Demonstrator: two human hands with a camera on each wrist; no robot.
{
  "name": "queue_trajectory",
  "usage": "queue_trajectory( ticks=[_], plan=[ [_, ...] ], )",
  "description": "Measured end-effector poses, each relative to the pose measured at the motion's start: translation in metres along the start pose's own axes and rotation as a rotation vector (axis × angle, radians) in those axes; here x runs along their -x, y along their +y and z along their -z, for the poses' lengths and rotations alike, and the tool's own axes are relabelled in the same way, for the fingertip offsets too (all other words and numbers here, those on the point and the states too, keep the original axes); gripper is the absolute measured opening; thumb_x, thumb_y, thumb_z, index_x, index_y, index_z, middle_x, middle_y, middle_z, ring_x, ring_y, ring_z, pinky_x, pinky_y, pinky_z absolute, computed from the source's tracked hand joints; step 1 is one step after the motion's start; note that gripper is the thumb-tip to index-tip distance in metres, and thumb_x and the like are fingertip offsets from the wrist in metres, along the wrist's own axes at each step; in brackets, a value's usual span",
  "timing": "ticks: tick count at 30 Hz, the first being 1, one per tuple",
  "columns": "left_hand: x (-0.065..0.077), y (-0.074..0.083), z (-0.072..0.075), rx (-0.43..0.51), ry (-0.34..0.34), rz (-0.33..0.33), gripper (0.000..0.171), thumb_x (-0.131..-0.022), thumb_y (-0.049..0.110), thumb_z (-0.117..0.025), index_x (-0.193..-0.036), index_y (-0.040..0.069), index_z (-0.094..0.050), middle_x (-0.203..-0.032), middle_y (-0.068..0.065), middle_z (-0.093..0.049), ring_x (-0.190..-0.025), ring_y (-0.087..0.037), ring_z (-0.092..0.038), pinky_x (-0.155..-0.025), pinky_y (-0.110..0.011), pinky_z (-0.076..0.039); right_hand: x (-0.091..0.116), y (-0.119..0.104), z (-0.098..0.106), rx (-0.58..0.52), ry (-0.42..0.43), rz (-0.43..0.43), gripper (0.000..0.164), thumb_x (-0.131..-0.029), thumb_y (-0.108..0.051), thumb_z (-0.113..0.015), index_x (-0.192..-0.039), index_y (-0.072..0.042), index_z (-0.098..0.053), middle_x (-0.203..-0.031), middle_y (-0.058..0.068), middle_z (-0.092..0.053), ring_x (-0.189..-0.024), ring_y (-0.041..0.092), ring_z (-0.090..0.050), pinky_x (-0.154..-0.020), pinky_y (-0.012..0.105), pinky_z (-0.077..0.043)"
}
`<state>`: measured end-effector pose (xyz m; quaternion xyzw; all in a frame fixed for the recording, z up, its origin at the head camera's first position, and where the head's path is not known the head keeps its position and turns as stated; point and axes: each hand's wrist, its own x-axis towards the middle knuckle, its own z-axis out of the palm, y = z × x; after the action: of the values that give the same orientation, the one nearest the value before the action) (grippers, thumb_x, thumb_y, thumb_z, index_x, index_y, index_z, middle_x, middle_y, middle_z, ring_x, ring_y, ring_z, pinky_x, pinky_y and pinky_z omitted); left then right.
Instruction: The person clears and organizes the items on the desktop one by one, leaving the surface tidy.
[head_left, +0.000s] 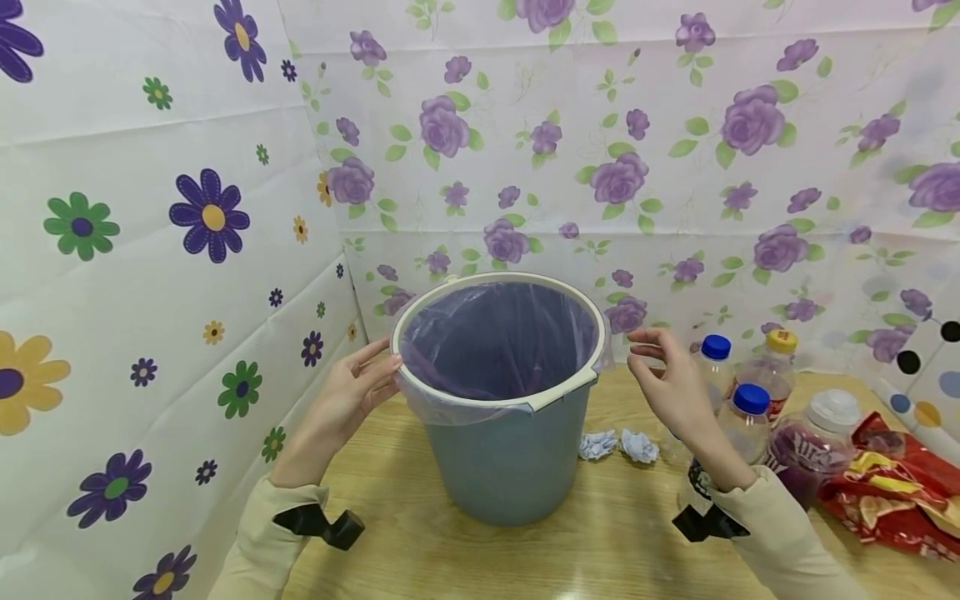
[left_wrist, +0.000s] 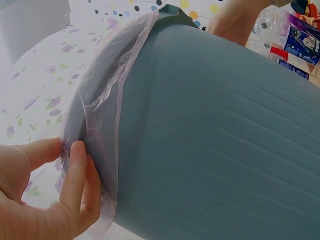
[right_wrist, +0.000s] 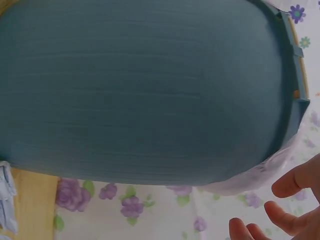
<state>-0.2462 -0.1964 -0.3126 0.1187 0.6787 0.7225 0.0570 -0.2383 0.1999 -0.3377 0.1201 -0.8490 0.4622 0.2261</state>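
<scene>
A blue-grey trash can with a cream rim ring stands upright on the wooden table. Inside it hangs a thin, pale pink trash bag, its edge folded over the rim. At the can's left side my left hand pinches the bag at the rim. In the left wrist view, the thumb is at the rim's edge and the fingers lie on the outer fold of the bag. My right hand hovers just right of the rim, fingers loosely bent and holding nothing. The right wrist view shows its fingertips apart from the bag.
Two crumpled paper balls lie right of the can. Further right are several plastic bottles, including a blue-capped bottle, a white-lidded jar and a red snack bag. Flower-patterned sheets close off the back and left.
</scene>
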Motion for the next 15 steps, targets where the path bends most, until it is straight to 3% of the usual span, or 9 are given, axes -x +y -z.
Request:
queue_trajectory(
  ticks=[6,15],
  plan=[
    [-0.001,-0.002,0.001,0.031,-0.007,-0.007,0.064,-0.099,0.013,-0.054,-0.152,-0.001,-0.02,-0.126,-0.007,-0.06,-0.108,-0.009,-0.065,-0.093,-0.021,-0.054,0.005,0.013,-0.007,0.017,-0.016,-0.024,0.031,-0.1,-0.013,-0.048,-0.128,0.0,-0.05,-0.13,0.02,-0.053,-0.119,0.039,-0.054,-0.092,0.056,-0.053],
    [-0.002,-0.002,0.001,0.04,-0.013,-0.002,0.066,-0.099,0.013,-0.053,-0.152,-0.002,-0.018,-0.112,0.002,-0.065,-0.102,-0.007,-0.066,-0.091,-0.02,-0.055,0.01,0.028,-0.017,0.038,-0.09,-0.083,0.031,-0.098,-0.011,-0.048,-0.127,0.002,-0.05,-0.127,0.024,-0.053,-0.121,0.042,-0.052,-0.096,0.056,-0.051]
  ],
)
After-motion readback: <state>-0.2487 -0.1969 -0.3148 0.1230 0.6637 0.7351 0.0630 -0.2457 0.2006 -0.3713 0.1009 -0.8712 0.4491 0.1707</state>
